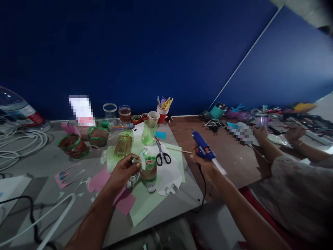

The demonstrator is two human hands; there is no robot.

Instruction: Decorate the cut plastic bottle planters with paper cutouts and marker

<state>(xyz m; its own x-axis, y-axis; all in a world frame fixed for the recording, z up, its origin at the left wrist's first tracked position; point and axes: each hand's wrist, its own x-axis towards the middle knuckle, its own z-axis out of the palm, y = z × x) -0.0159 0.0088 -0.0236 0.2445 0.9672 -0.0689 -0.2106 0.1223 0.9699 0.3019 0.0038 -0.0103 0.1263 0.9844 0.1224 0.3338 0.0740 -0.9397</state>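
Observation:
My right hand (204,161) grips a blue glue gun (203,145), its nozzle pointing up and to the left and a pale glue stick out of its back. In my left hand (128,166), thumb and fingers pinch a small pale paper piece (143,162). That piece is at the left rim of a clear cup decorated in green and brown (149,170); whether they touch I cannot tell. Black-handled scissors (163,158) lie on white paper (170,175) right of the cup. Behind stand an amber ribbed cup (124,144) and a clear cup with green in its bottom (148,133).
Pink paper scraps (100,180) litter the table's left side. Brown-and-green pots (73,147) and a big water bottle (23,113) stand farther left. A red cup (163,114) holds wooden utensils. At right, another person's hands (261,133) work beside a teal tumbler (218,110). The gun's black cord (205,187) hangs over the edge.

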